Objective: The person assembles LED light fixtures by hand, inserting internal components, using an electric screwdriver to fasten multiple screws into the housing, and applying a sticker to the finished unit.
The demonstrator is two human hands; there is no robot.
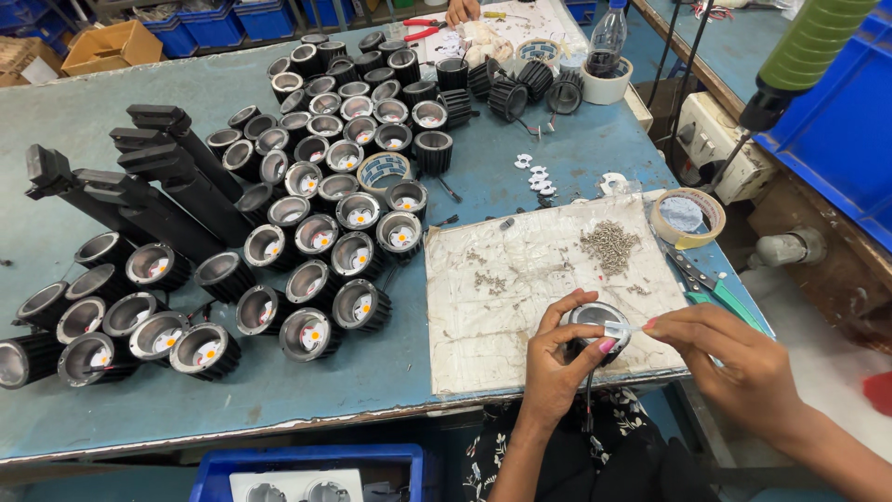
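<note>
I see a round black lamp housing (pixel 599 327) with a shiny reflector inside, held just above the near edge of a worn white mat (pixel 520 288) on the blue-green table (pixel 307 381). The left hand (pixel 555 358) cups it from below, fingers curled around its body and thumb on the rim, a firm closed hold. The right hand (pixel 739 358) pinches a small white piece at the housing's rim with thumb and forefinger; the fingers are nearly together, though I cannot tell how tightly they grip it. A thin black wire (pixel 588 400) dangles from the housing toward the lap. I judge that the small piece could slip from the pinch and drop off the table edge, since the work sits right at the border. The hanging wire could snag on the table lip and tug the housing. A heap of loose screws (pixel 610 246) lies on the mat beyond the hands, and a sweeping wrist could scatter them. To the left, many finished lamps (pixel 307 260) crowd together, near enough to be knocked. A tape roll (pixel 688 217) rests to the right.
</note>
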